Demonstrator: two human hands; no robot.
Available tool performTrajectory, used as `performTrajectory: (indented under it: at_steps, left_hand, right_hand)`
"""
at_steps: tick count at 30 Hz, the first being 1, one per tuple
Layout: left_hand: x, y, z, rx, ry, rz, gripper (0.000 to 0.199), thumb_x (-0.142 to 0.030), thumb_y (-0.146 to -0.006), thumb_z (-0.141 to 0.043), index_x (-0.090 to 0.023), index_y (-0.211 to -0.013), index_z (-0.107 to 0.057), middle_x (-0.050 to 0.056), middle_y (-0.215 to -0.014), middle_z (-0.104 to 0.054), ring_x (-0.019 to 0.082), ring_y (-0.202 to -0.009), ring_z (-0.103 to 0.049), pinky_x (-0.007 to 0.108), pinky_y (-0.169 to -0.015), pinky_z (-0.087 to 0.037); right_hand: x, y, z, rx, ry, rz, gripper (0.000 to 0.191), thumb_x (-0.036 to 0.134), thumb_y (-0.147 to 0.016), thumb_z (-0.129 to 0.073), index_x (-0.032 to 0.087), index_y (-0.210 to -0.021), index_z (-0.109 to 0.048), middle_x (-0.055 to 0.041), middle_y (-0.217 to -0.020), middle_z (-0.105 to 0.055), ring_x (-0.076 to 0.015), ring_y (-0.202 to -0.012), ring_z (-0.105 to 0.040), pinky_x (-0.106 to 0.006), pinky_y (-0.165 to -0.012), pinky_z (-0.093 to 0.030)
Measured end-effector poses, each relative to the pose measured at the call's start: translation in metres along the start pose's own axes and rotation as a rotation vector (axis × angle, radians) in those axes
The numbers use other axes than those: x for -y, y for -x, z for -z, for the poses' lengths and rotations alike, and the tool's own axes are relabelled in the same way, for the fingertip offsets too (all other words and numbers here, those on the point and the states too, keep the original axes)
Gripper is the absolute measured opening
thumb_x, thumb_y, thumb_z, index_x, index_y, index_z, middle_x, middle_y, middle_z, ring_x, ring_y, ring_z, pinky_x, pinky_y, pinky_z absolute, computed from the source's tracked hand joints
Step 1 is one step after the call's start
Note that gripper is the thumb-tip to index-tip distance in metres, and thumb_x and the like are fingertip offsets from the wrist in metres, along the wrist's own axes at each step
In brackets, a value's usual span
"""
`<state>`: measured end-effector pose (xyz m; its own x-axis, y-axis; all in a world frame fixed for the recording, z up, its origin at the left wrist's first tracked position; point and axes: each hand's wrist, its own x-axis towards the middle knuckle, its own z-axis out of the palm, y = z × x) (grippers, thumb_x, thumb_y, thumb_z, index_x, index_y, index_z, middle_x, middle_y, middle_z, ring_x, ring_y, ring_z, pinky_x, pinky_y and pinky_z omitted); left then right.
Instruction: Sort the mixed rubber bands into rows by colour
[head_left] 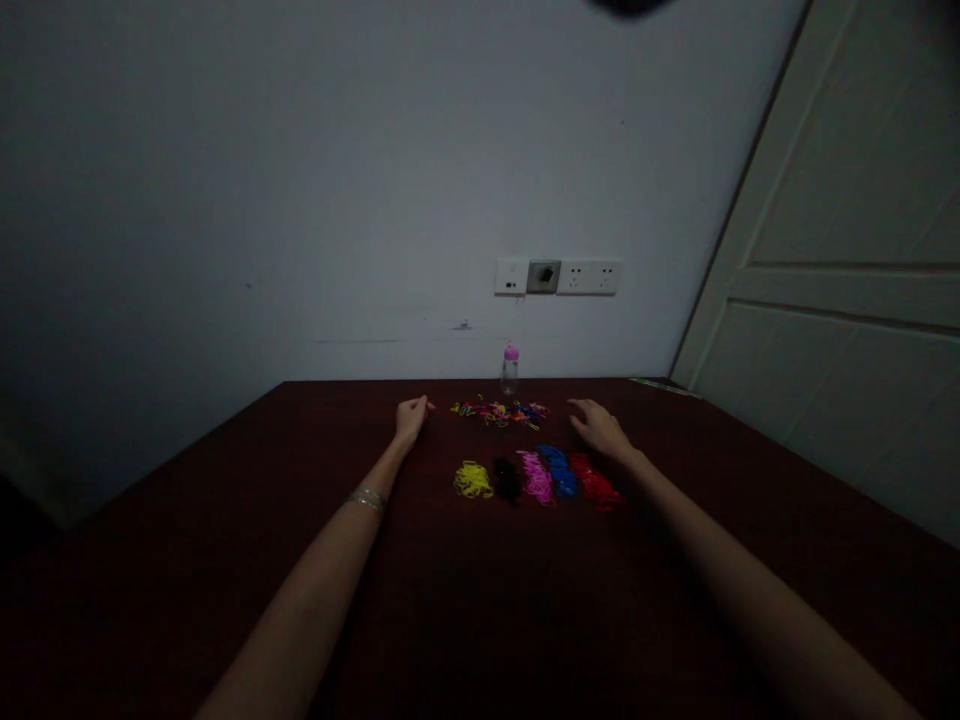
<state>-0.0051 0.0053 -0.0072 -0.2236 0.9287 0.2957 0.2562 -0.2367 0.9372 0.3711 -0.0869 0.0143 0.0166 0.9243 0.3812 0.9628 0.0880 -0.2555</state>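
Observation:
My left hand point(412, 416) rests closed on the dark table, left of a mixed pile of small coloured bands point(501, 413); whether anything is inside its fingers is hidden. To the right of that pile, my right hand point(598, 425) has its fingers apart and holds nothing. Nearer to me lie separate heaps in a row: yellow bands point(473, 480), black bands point(506, 480), pink bands point(536, 477), blue bands point(558, 472) and red bands point(594, 483). The red heap is closest to my right hand.
Behind the mixed pile stands a clear bottle with a pink top point(510, 371). The table point(480, 600) meets a wall with sockets point(589, 277). A thin flat strip point(664, 386) lies at the back right, near a white door point(847, 240).

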Motion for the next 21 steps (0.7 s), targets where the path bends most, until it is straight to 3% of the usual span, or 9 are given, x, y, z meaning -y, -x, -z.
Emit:
performTrajectory:
  at_steps: [3, 7, 17, 21]
  left_hand:
    - [0.001, 0.000, 0.000, 0.007, -0.014, -0.018, 0.034, -0.041, -0.072, -0.047, -0.013, -0.059, -0.062, -0.004, -0.040, -0.040, 0.008, -0.040, -0.035, 0.021, -0.044, -0.025]
    - [0.001, 0.001, 0.000, 0.018, -0.070, -0.042, 0.032, -0.041, -0.068, -0.051, -0.013, -0.062, -0.065, -0.002, -0.042, -0.046, 0.010, -0.044, -0.040, 0.021, -0.046, -0.027]
    - [-0.002, -0.002, -0.002, 0.064, -0.096, -0.058, 0.026, -0.036, -0.065, -0.059, -0.012, -0.066, -0.068, 0.001, -0.054, -0.058, 0.012, -0.052, -0.048, 0.021, -0.052, -0.034]
    - [-0.012, -0.002, -0.004, 0.192, -0.263, -0.106, 0.020, -0.032, -0.062, -0.064, -0.013, -0.063, -0.068, 0.002, -0.056, -0.060, 0.013, -0.056, -0.050, 0.022, -0.054, -0.035]
  right_hand:
    - [-0.025, 0.009, -0.007, 0.053, 0.082, -0.125, 0.050, 0.032, -0.087, -0.039, 0.013, -0.134, -0.042, -0.0153, -0.136, -0.045, -0.0280, -0.120, -0.045, -0.045, -0.095, -0.039]
    - [-0.042, 0.018, -0.013, 0.100, 0.126, -0.162, 0.049, 0.034, -0.089, -0.034, 0.011, -0.131, -0.045, -0.0155, -0.134, -0.048, -0.0265, -0.122, -0.044, -0.046, -0.098, -0.034]
    - [-0.037, 0.021, -0.011, 0.100, 0.177, -0.120, 0.044, 0.033, -0.089, -0.032, 0.014, -0.119, -0.058, -0.0149, -0.132, -0.050, -0.0256, -0.121, -0.046, -0.042, -0.097, -0.035]
    - [-0.037, 0.022, -0.013, 0.071, 0.197, -0.123, 0.043, 0.033, -0.089, -0.033, 0.014, -0.118, -0.058, -0.0136, -0.130, -0.052, -0.0251, -0.121, -0.046, -0.040, -0.098, -0.036]
